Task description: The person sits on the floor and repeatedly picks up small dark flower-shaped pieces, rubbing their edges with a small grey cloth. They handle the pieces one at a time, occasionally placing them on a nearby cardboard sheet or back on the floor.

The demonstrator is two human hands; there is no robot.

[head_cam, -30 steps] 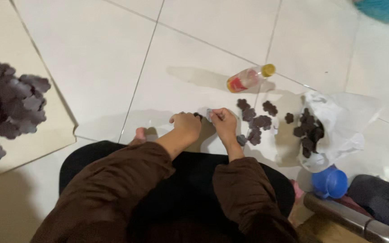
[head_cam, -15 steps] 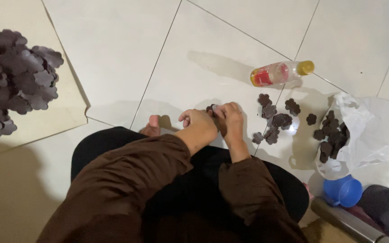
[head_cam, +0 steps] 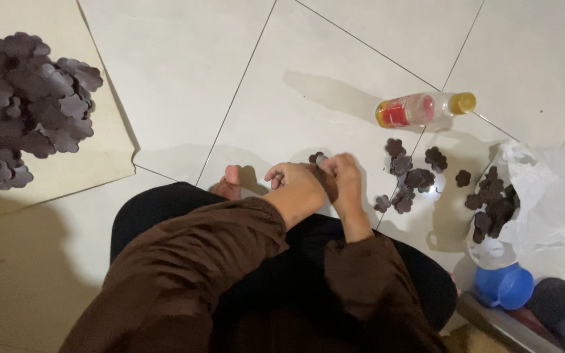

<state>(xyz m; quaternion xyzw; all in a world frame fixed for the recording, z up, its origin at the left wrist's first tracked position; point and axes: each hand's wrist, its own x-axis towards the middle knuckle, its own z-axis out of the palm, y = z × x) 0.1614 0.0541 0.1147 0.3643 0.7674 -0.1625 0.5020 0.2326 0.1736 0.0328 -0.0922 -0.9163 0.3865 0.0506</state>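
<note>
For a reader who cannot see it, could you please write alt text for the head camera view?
Seen from above, a seated person in brown sleeves brings the left hand and right hand together on a small dark flower-shaped piece over a white tiled floor. More pieces lie scattered to the right, beside a plastic bottle and a white bag holding others.

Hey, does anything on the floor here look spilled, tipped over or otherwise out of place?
Yes. The clear plastic bottle with a yellow cap lies on its side on the floor tiles. Dark flower-shaped pieces are scattered loose beside the open white plastic bag, which holds more. Both hands, left hand and right hand, pinch one piece together.
</note>
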